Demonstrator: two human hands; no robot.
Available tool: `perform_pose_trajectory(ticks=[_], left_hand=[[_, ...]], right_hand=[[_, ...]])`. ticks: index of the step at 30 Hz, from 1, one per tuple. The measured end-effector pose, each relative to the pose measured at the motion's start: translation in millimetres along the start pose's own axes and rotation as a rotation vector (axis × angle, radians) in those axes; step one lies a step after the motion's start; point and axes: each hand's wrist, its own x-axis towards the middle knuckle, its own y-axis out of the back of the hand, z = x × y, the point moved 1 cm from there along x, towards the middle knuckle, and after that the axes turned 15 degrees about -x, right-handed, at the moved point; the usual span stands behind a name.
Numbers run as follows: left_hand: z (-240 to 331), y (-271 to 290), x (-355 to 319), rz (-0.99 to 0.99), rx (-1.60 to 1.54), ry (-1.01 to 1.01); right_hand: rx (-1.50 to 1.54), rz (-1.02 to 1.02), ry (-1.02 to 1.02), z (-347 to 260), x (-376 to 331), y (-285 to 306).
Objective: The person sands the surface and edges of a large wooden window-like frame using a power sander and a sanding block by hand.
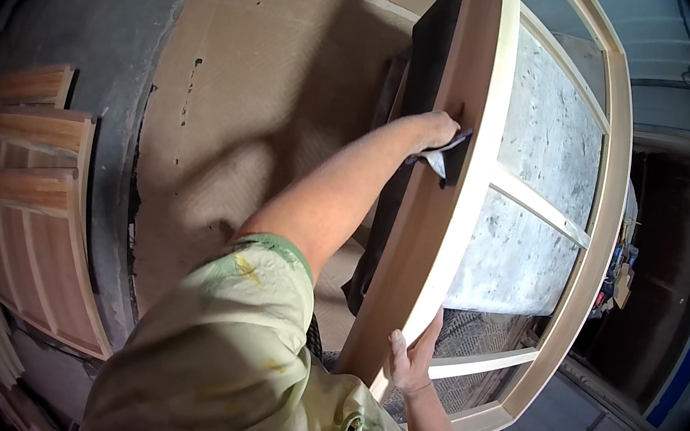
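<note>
A large pale wooden frame with crossbars (490, 87) stands tilted in front of me, its broad side board (405, 283) facing left. My left hand (435, 132) reaches across to that board and is closed on a folded dark-grey and whitish sheet (438, 162). Whether the sheet is sandpaper or cloth I cannot tell. Its edge lies against the wood. Lower down, my right hand (411, 363) grips the near part of the frame, thumb on the outer side; its other fingers are partly hidden.
A speckled grey-white surface (521, 254) shows through the frame's openings, with a dark support (428, 62) beside it. Brown sheeting (250, 75) covers the floor on the left. Several wooden panel doors (41, 238) lean at far left. Small items (617, 283) lie beyond the frame.
</note>
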Motion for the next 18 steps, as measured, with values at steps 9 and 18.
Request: perform_pose_trajectory(ticks=[9, 18], left_hand=[[63, 55, 111, -0.074, -0.089, 0.055], [124, 110, 225, -0.056, 0.060, 0.097]], right_hand=[[-0.420, 0.082, 0.082, -21, 144, 36], [-0.736, 0.205, 0.028, -77, 340, 67]])
